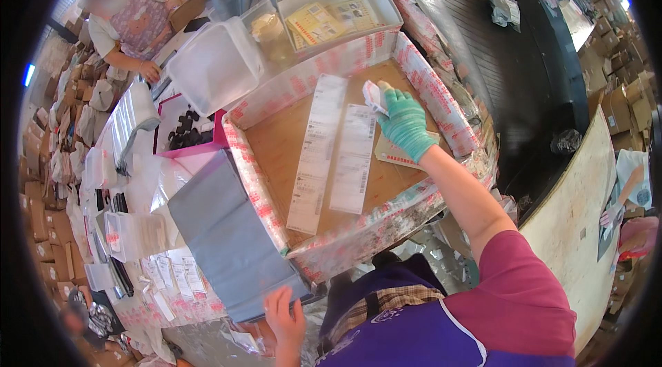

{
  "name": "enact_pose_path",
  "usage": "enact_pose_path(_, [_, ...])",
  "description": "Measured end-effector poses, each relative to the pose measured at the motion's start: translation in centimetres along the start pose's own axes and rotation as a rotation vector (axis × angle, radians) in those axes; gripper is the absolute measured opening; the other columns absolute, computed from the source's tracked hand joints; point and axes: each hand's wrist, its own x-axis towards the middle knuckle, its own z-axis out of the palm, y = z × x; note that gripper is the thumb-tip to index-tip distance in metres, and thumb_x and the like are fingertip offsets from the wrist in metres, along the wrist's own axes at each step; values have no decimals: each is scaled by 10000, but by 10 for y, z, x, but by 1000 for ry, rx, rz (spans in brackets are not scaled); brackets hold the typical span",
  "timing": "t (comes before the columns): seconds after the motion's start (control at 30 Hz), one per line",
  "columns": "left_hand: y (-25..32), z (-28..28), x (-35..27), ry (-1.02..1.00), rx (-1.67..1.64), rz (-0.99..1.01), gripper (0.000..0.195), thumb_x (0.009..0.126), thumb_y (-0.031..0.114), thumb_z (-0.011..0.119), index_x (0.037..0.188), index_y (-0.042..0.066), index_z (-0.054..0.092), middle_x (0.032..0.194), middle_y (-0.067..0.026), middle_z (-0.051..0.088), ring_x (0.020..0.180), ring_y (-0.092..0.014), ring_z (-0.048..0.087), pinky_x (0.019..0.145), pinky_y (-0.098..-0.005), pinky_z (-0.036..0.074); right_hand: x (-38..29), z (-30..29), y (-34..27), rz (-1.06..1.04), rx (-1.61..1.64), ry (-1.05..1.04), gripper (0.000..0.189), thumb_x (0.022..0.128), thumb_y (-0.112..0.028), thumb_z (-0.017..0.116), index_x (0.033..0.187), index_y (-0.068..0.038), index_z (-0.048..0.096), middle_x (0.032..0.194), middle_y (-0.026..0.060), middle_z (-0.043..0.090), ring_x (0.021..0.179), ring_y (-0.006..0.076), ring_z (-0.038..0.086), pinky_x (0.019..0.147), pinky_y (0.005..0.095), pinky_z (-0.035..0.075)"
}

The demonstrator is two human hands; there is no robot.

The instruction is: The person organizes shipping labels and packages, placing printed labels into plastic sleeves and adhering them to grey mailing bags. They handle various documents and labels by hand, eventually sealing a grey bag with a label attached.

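Note:
My right hand [408, 121], in a green knit glove with a bare fingertip, grips a small white packet [373, 97] with coloured print. It is over the right part of a shallow tape-wrapped box [258, 188]. Two strips of shipping labels, a longer one [315, 160] and a shorter one [353, 165], lie side by side on the brown bottom. Yellowish printed cards [395, 152] show partly beneath my right wrist. My left hand [284, 312] is bare, slightly blurred, fingers apart, at the near edge of a stack of grey plastic mailer bags [232, 235].
Beyond the box stand a grey bin [339, 44] of yellow cards, a clear plastic tub [214, 67] and a pink box [207, 150] of small black parts. A black conveyor belt [465, 31] curves along the right. A person [137, 15] works across the table.

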Motion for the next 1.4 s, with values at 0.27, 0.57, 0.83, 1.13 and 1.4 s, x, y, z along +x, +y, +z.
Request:
enact_pose_path(0.27, [-126, -20, -132, 188, 174, -435, 432, 854, 153, 673, 1248, 2, 577, 1318, -226, 511, 1249, -439, 438, 1052, -531, 352, -52, -36, -94, -409, 187, 341, 593, 763, -168, 744, 1304, -45, 532, 1166, 167, 625, 1072, 352, 591, 916, 457, 464])
enact_pose_path(0.57, [-276, -35, -99, 299, -268, -546, 606, 789, 240, 774, 1254, -24, 489, 1116, -258, 523, 1042, -426, 530, 921, -462, 452, -293, 31, -284, -115, 338, -179, 880, 786, -192, 755, 1490, -30, 253, 1395, 284, 428, 1240, 445, 477, 1047, 481, 403])
enact_pose_path(0.83, [-273, -40, -96, 115, -243, -343, 642, 805, 178, 755, 1296, -74, 425, 1202, -258, 438, 1027, -438, 553, 841, -461, 497, -352, 81, -279, 431, 171, -259, 755, 840, -244, 736, 1440, -1, 346, 1332, 273, 498, 1217, 413, 497, 1040, 470, 393])
enact_pose_path(1.13, [-289, -39, -74, 102, -239, -369, 568, 792, 113, 730, 1261, -59, 459, 1133, -265, 505, 1002, -464, 555, 803, -491, 493, -316, 88, -307, 374, 296, -310, 535, 833, -381, 736, 1151, 22, 585, 1037, 249, 660, 972, 376, 637, 862, 436, 482])
enact_pose_path(1.4, [-265, -69, -77, 31, -214, -226, 737, 838, 155, 701, 1454, -33, 341, 1448, -313, 352, 1323, -481, 366, 1130, -503, 289, -336, 71, -295, 116, 300, -273, 558, 826, -288, 696, 1266, 21, 546, 1141, 260, 606, 1075, 390, 581, 964, 444, 451])
